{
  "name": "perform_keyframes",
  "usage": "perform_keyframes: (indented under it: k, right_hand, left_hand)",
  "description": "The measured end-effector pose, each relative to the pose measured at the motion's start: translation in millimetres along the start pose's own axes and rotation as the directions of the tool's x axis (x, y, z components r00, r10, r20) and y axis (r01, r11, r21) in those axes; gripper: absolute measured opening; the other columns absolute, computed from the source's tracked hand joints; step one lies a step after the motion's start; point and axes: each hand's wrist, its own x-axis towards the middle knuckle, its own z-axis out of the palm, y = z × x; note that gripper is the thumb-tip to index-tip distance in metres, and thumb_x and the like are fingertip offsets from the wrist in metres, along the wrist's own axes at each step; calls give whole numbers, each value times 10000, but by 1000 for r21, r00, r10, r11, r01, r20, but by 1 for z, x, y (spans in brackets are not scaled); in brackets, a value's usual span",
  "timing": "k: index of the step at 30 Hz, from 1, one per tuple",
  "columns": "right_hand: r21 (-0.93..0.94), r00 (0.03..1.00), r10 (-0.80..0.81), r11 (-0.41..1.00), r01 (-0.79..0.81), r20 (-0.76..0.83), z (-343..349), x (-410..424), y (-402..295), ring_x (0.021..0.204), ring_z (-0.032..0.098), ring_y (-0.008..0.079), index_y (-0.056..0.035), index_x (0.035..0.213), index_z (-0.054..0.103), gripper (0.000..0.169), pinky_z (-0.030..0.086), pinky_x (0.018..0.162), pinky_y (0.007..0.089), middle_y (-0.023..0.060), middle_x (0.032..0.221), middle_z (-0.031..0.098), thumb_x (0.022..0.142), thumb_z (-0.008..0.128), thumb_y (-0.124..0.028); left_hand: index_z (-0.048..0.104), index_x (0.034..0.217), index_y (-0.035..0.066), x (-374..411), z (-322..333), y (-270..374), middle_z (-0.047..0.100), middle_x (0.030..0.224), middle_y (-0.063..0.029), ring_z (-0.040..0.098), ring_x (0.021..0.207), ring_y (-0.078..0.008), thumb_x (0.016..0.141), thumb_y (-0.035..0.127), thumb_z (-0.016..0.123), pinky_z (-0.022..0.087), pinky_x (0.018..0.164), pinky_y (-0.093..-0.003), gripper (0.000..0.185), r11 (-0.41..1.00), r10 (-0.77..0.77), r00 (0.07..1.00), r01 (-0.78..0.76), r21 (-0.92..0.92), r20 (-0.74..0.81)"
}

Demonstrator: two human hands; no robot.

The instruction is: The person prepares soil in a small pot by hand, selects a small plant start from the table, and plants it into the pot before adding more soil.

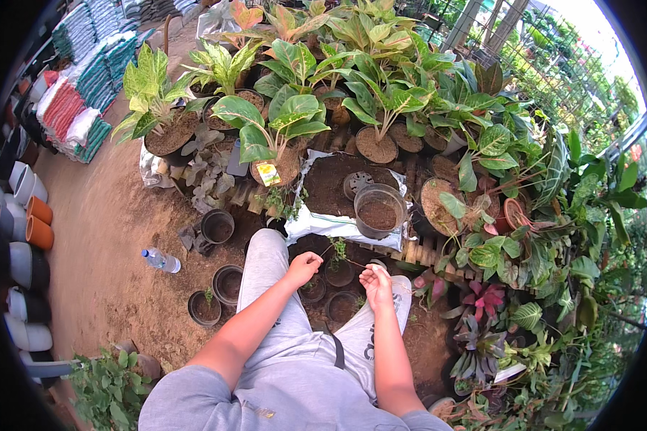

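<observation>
A thin leafy plant cutting (pixel 338 249) with long bare stems spans the space between my hands, above my lap. My left hand (pixel 303 268) pinches one stem end between thumb and fingers. On the other side, my right hand (pixel 376 281) holds the reddish stem end with its fingertips. Below the cutting, several small black pots of soil (pixel 339 273) stand on the ground between my legs. In front of me a larger plastic pot (pixel 379 211), partly filled with soil, rests on a white plastic sack (pixel 323 226) with dark soil (pixel 323 183) spread on it.
A water bottle (pixel 162 261) stands or lies on the ground at left, near several black pots (pixel 217 226). Potted aglaonemas (pixel 274 129) crowd the slatted wooden bench (pixel 418 252). White and orange pots (pixel 39 231) line the left side. Dense foliage (pixel 523 253) fills the right.
</observation>
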Motion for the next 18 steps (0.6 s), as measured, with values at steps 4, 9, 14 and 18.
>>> perform_keyframes:
  k: [4,9,14,18]
  right_hand:
    - [-65,998,47,997,-43,51,2,8,7,805,690,204,-13,1065,650,204,556,755,322,104,885,707,948,607,-175]
    - [-237,998,24,972,-8,66,14,11,13,865,698,191,-7,1208,629,270,553,762,294,119,1007,719,961,595,-114]
    - [-325,1000,13,946,-19,-23,2,11,10,773,678,118,-24,1268,616,317,523,698,235,98,1019,721,990,598,-174]
    - [-482,993,-95,875,47,-75,-22,17,20,642,561,75,-25,1152,697,262,470,621,230,24,859,683,966,617,-191]
  left_hand:
    - [629,1068,29,-3,1,1,628,901,-40,611,772,-124,919,55,602,525,704,-286,154,997,78,996,-78,-6,-38]
    - [572,1267,44,-6,0,6,638,889,-57,588,737,-118,908,0,586,527,673,-281,362,990,108,992,-113,-79,-68]
    - [363,1464,51,-11,7,13,679,933,-95,581,706,-117,908,-25,571,512,647,-277,598,989,94,991,-104,-109,-91]
    - [489,1314,-15,-12,-2,27,707,1029,-102,601,782,-119,918,41,588,495,722,-268,412,987,1,1000,-1,-160,-1]
